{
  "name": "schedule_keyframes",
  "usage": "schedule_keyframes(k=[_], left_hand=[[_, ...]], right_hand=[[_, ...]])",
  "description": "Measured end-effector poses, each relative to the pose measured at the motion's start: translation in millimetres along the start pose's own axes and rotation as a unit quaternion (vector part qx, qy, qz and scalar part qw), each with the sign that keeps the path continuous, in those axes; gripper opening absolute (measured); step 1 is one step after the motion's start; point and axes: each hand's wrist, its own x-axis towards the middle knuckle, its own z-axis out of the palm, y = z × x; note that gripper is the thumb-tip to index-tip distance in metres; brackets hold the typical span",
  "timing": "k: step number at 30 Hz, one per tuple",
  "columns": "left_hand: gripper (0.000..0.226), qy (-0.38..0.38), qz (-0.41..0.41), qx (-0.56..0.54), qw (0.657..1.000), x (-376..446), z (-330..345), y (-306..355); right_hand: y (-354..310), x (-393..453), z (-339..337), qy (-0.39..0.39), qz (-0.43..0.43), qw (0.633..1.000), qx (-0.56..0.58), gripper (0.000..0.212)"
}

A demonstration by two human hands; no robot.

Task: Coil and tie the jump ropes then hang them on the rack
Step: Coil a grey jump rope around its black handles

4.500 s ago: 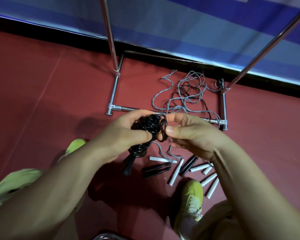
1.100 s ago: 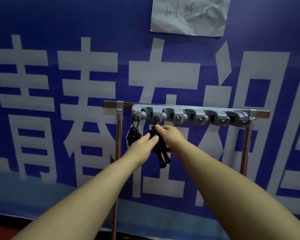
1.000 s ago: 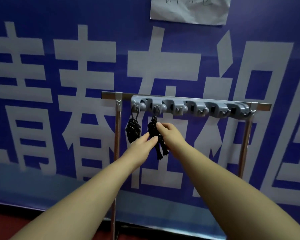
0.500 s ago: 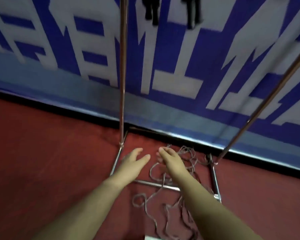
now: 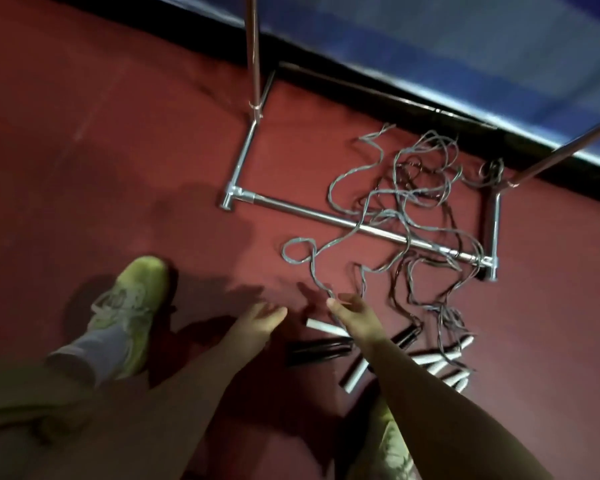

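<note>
Both hands reach down over the floor with fingers straight and loosely together, holding nothing. The left hand [image 5: 257,322] hovers palm-down above bare floor, its fingertips pointing toward a white handle [image 5: 324,328] just beyond them. The right hand [image 5: 355,315] is extended over the nearest loops of cord, fingers [image 5: 340,303] relaxed and slightly parted; whether the tips touch the cord cannot be told, since the view is blurred there.

Under and beside the right wrist lie the rope handles: a pair of slim black cylinders [image 5: 317,349] side by side, another black one [image 5: 407,336] to the right, and several smooth white tubes [image 5: 440,363] fanned out, one [image 5: 354,375] angled under the forearm.

From the handles a tangle of thin jump ropes [image 5: 406,216] runs away from the person, grey braided-looking cords and darker ones looped over each other in loose curls. The tangle lies across the front crossbar of the rack base [image 5: 312,213], a frame of shiny chromed tubing joined by corner fittings. Two metal uprights [image 5: 253,53] rise from the base's side tubes.

The floor [image 5: 101,133] is matte dark red, faintly scuffed. A blue banner [image 5: 447,39] with a black lower strip runs along its far edge. A yellow-green laced sneaker [image 5: 132,306] with a grey sock stands to the left; a second one [image 5: 394,448] shows under the right forearm.
</note>
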Motion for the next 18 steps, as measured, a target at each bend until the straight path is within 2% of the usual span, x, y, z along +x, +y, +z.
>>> schedule_keyframes(k=[1,3,6,9,11,13,16,18], left_hand=[[0.047,-0.009,-0.014,0.007,1.0,2,4,-9],[0.039,-0.031,-0.034,0.002,0.999,5,10,-21],[0.016,-0.045,-0.069,-0.016,0.996,7,17,-29],[0.01,-0.042,-0.07,-0.024,0.996,11,20,-32],[0.01,-0.04,-0.065,-0.027,0.997,12,21,-31],[0.01,-0.038,-0.067,-0.036,0.996,14,21,-31],[0.01,-0.036,-0.063,-0.049,0.996,14,21,-32],[0.01,-0.036,-0.059,-0.059,0.996,13,20,-32]], right_hand=[[7,5,1,-0.002,-0.002,1.0,-0.024,0.019],[17,16,3,0.012,-0.005,0.998,-0.059,0.024],[32,37,11,0.029,-0.007,0.996,-0.086,0.008],[39,61,21,0.042,-0.017,0.989,-0.138,0.042],[40,73,30,0.043,0.006,0.982,-0.182,0.054],[47,85,35,0.029,0.04,0.969,-0.243,0.049],[49,87,40,-0.01,0.04,0.936,-0.35,0.042],[40,79,38,-0.03,0.009,0.943,-0.333,0.032]])
